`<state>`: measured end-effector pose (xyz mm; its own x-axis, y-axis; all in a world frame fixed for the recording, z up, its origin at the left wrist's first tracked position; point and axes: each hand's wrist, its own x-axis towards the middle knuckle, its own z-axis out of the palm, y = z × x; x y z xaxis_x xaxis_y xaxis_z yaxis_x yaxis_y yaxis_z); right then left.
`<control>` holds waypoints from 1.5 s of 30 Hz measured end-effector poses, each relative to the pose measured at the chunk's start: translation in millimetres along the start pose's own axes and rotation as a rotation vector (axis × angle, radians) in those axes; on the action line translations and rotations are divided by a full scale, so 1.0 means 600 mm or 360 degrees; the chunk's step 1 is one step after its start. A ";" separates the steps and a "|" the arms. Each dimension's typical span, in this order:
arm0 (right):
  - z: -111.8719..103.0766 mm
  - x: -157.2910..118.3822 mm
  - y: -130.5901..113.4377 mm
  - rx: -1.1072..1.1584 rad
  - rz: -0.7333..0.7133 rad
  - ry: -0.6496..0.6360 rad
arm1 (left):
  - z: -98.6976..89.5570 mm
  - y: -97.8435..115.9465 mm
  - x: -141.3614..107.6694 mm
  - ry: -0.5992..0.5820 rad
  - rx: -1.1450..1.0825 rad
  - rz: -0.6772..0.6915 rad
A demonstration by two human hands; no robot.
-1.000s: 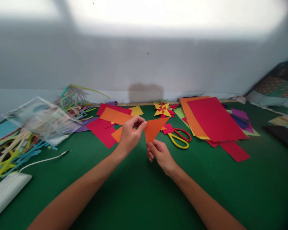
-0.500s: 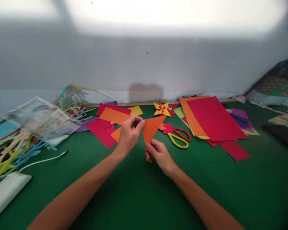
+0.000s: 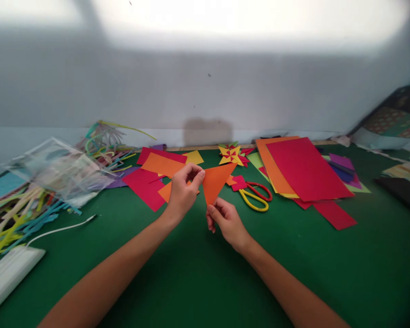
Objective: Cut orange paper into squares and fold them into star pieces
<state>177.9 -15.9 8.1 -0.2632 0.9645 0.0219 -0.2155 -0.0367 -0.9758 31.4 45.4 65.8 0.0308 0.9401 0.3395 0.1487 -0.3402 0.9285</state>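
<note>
An orange paper triangle (image 3: 217, 180) is held up over the green table between both my hands. My left hand (image 3: 185, 189) pinches its left corner between thumb and fingers. Its lower corner is gripped by my right hand (image 3: 225, 217), thumb on top. Behind and to the right lie scissors (image 3: 254, 200) with one red and one yellow handle; a small red paper piece (image 3: 239, 182) covers part of them. Farther back rests a yellow and red folded paper star (image 3: 231, 156). Orange and red paper pieces (image 3: 145, 187) lie behind my left hand.
At the right is a stack of large red sheets (image 3: 304, 171) and orange sheets. Colourful strips (image 3: 27, 218) and a clear plastic bag (image 3: 61, 171) fill the left side. A white power strip (image 3: 13, 278) with a cable (image 3: 61, 228) sits near left. A pale wall stands behind.
Almost nothing differs. My left hand and the paper triangle's upper edge have shifted very slightly; both hands keep their hold.
</note>
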 end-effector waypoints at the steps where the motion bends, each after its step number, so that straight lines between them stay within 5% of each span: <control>1: 0.000 -0.001 0.000 -0.0018 -0.0007 0.0017 | 0.000 0.000 0.000 0.0001 0.0002 0.0001; 7: -0.001 -0.001 -0.003 -0.0032 -0.0011 0.0044 | 0.000 0.003 -0.002 0.0030 0.0012 0.0029; 17: -0.007 0.004 -0.005 -0.0123 0.0079 -0.0214 | -0.003 -0.002 0.003 0.0079 -0.0048 0.0031; 29: -0.024 0.015 -0.019 0.0109 -0.0149 0.0527 | 0.010 0.003 -0.006 -0.0292 -0.0091 -0.0135; 35: -0.024 0.010 -0.013 -0.0014 -0.0009 0.0324 | 0.010 0.000 -0.005 -0.0402 0.0009 -0.0147; 45: -0.019 0.010 -0.013 -0.0100 0.0006 0.0247 | 0.008 0.003 -0.007 -0.0281 0.0187 -0.0079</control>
<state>188.8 -7.0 13.3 -0.1147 0.9933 -0.0107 -0.1542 -0.0284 -0.9876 36.1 40.9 65.4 0.1914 0.9484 0.2526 0.2679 -0.2981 0.9162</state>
